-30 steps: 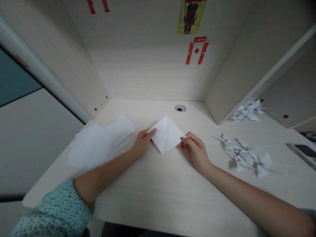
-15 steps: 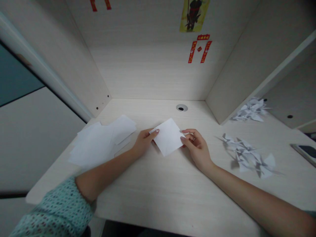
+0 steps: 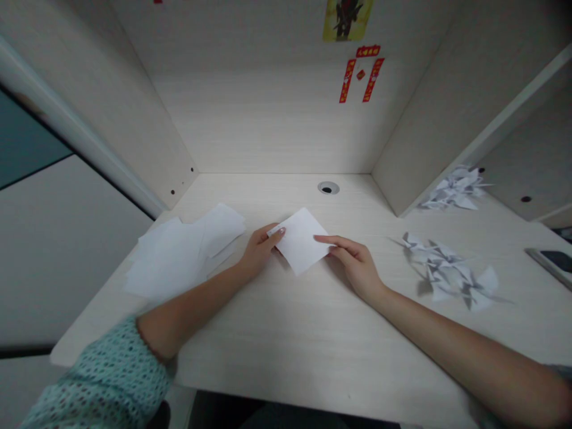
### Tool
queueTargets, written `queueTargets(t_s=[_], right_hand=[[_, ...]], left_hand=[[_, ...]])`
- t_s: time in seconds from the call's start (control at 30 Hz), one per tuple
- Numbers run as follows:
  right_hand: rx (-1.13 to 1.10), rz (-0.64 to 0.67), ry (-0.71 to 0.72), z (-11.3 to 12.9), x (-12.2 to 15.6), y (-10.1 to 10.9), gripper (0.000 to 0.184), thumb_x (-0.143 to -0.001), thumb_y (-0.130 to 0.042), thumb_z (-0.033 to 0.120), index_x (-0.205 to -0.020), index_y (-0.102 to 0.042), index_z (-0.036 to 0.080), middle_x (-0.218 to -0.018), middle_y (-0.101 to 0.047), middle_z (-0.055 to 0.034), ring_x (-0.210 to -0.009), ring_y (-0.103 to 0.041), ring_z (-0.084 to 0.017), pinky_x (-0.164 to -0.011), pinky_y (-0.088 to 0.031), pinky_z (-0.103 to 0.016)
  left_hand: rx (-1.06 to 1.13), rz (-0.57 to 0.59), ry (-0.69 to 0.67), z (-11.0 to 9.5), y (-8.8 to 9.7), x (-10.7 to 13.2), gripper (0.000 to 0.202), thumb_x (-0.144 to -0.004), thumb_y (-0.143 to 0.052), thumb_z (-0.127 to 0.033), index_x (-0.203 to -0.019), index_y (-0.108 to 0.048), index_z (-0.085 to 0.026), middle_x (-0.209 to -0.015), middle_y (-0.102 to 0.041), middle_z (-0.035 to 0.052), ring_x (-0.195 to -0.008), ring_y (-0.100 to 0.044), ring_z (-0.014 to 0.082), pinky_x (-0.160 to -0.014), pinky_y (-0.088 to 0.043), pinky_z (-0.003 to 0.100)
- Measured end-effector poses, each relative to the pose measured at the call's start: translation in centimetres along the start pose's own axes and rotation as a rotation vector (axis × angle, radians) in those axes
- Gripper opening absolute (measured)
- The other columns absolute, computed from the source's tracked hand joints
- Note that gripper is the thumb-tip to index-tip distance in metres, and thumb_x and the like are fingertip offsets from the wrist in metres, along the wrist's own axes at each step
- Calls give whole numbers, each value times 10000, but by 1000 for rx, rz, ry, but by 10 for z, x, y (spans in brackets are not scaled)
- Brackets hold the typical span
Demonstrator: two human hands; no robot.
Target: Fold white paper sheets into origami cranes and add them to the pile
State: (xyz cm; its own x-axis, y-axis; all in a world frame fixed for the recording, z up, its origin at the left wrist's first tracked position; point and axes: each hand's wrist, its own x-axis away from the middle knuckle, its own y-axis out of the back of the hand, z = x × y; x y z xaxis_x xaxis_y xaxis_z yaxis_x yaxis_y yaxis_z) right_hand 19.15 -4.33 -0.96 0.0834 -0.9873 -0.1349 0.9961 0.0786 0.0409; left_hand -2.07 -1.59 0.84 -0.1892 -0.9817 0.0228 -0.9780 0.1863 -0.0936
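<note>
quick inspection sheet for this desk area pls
Surface: pale desk with a round hole near the back panel.
Work pieces: white paper in hand; loose sheets at left; folded paper pieces in two clusters at right.
Clutter: flat object cut off by the right frame edge.
Hands: left hand pinches the paper's left corner; right hand at its right corner, grip unclear.
Cables: nothing seen.
Surroundings: red stickers and a yellow picture on the back panel.

Head view, facing forward and down over desk (image 3: 277, 339).

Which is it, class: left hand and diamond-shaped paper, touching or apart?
Touching: in the head view, the left hand grips the paper by its left corner, thumb on top.
</note>
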Motion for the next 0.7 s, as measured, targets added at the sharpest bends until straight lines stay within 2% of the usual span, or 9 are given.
queueTargets(t_s=[0.17, 0.27, 0.37, 0.43, 0.53, 0.63, 0.7], right_hand=[[-44, 58, 43, 0, 0, 0, 361, -750, -554, 155, -1053, -709, 277, -1034, -712, -6, -903, -610, -179, -850, -440, -325], [-69, 55, 51, 1, 0, -3, 364, -749, -630, 203, -1104, -683, 268, -1119, -692, -27, -978, -617, -190, -905, -446, -352], [-82, 39, 22, 1, -1, -5, 392, -712, -712, 269, -1103, -683, 261, -1039, -716, -43, -881, -642, -187, -855, -487, -363], [-81, 15, 19, 2, -2, -5, 385, -664, -760, 292, -1045, -709, 268, -1006, -720, -42, -836, -643, -187, -817, -504, -362], [-80, -14, 49, 5, -2, -6, 284, -619, -793, 309, -900, -754, 284, -1056, -709, -42, -938, -636, -213, -872, -490, -375], [-72, -35, 33, 5, -2, -6, 134, -662, -763, 339, -790, -766, 299, -995, -732, -35, -971, -634, -224, -933, -457, -404], [-88, -66, -3, 5, -2, -5, 99, -688, -740, 372, -748, -765, 298, -956, -742, -27, -938, -642, -225, -918, -461, -415]], left_hand=[[89, -19, -5, 5, 3, -3, 274, -750, -646, -427, -769, -646, -154, -636, -603, -6, -572, -537, 124, -554, -411, 239], [133, -40, -14, 7, 5, -5, 269, -755, -637, -423, -723, -644, -156, -612, -597, -5, -570, -533, 127, -569, -426, 248], [163, -61, -2, 7, 4, -6, 303, -745, -635, -445, -676, -633, -150, -586, -588, 6, -550, -523, 134, -563, -436, 261], [168, -76, 8, 6, 3, -6, 322, -733, -637, -463, -662, -628, -149, -575, -588, 13, -538, -519, 139, -557, -439, 270], [150, -73, 12, 5, 4, -6, 332, -725, -636, -472, -649, -625, -149, -581, -608, 24, -532, -530, 144, -548, -433, 272], [89, 0, -10, 4, 6, -5, 366, -770, -577, -472, -624, -634, -142, -548, -618, 38, -511, -540, 142, -547, -415, 271], [35, 37, -20, 3, 7, -5, 399, -797, -534, -470, -605, -640, -137, -522, -620, 51, -506, -547, 144, -569, -413, 276]])
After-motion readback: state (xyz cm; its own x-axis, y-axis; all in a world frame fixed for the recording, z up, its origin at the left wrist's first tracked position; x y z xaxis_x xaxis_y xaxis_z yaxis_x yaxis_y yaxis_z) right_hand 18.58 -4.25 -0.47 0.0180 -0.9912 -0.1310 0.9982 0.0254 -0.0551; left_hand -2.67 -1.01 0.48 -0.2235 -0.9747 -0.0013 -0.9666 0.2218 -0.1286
